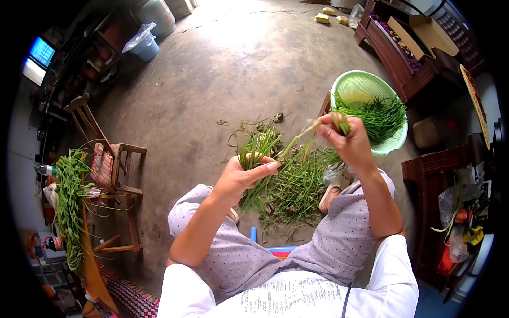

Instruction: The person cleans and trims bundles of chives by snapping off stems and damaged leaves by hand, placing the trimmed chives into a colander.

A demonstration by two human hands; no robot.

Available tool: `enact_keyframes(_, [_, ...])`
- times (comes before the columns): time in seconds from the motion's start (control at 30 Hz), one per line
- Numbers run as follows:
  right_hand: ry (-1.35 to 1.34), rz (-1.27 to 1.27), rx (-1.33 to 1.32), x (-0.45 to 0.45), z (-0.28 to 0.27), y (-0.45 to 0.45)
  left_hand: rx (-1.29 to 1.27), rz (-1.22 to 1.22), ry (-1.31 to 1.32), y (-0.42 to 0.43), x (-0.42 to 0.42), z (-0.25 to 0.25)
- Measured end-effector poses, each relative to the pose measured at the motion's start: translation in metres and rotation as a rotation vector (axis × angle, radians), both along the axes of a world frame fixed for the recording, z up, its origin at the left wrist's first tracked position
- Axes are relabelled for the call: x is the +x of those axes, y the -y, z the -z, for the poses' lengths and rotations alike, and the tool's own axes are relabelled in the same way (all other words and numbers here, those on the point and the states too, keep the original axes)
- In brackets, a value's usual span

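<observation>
My left hand (246, 172) is closed round a bunch of long green stalks, thumb and finger pinched near their pale ends. My right hand (347, 138) is raised higher, to the right, its fingers closed on a few green stalks. A thin pale strand stretches between the two hands. Beneath them a loose pile of green stalks (299, 191) lies on the floor between my feet, with dark clumps and scraps around it. Just beyond my right hand, a light green basket (352, 82) holds green stalks (379, 116).
On the left, long green pods or stems (71, 191) hang over a wooden surface by a wooden chair (127, 148). A blue bin (146, 49) stands at the upper left. Dark wooden furniture (389, 58) lines the right side, and yellowish lumps (322, 18) lie at the top.
</observation>
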State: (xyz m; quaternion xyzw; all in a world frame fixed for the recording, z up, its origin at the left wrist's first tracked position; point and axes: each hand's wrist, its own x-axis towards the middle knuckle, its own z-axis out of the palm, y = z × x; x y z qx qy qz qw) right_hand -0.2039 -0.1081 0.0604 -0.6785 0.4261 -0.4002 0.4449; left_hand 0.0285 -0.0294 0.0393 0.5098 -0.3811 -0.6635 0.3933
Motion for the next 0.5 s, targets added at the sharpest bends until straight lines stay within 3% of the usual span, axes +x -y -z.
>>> enact_keyframes(0.13, [-0.089, 0.106, -0.028, -0.017, -0.006, 0.007, 0.061, 0.021, -0.147, -0.001, 0.006, 0.006])
enact_keyframes(0.2, [-0.276, -0.333, -0.038, -0.021, -0.007, 0.004, 0.069, 0.019, -0.198, -0.002, 0.006, 0.007])
enact_keyframes(0.27, [-0.391, -0.346, -0.043, -0.009, -0.006, -0.008, 0.076, 0.032, -0.269, -0.002, 0.004, 0.008])
enact_keyframes(0.37, [-0.321, -0.24, -0.179, 0.011, -0.004, -0.019, 0.063, 0.036, -0.292, -0.002, -0.002, 0.01])
enact_keyframes(0.5, [0.099, -0.28, 0.259, 0.027, 0.007, -0.025, 0.047, 0.077, -0.289, -0.002, -0.009, 0.006])
